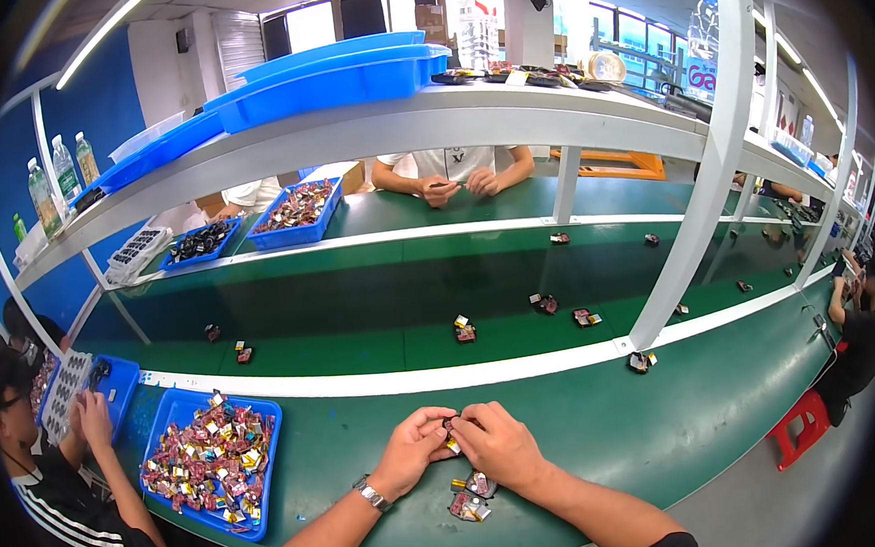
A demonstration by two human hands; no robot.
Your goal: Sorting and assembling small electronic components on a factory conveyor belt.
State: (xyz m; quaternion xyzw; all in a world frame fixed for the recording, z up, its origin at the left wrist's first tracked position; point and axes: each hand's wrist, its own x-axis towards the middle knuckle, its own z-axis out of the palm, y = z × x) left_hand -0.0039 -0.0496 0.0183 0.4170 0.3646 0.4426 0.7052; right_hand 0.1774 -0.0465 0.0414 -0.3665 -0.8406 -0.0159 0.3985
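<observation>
My left hand [416, 453], with a metal watch on its wrist, and my right hand [500, 450] meet over the green bench. Between their closed fingertips is a small electronic module [453, 443], with dark and yellow-silver parts showing. Fingers cover most of it. Just below my hands, a few similar modules [469, 506] with reddish boards and silver-yellow pieces lie on the bench surface. To the left stands a blue tray [271, 474] heaped with many red-brown boards bearing silver and yellow pieces.
Beyond a white rail [384, 382] runs a green conveyor belt [380, 312] with scattered modules [464, 329]. A white post [697, 172] rises at right to a shelf holding blue trays [326, 85]. Co-workers sit left, opposite and far right. A red stool [800, 428] stands at right.
</observation>
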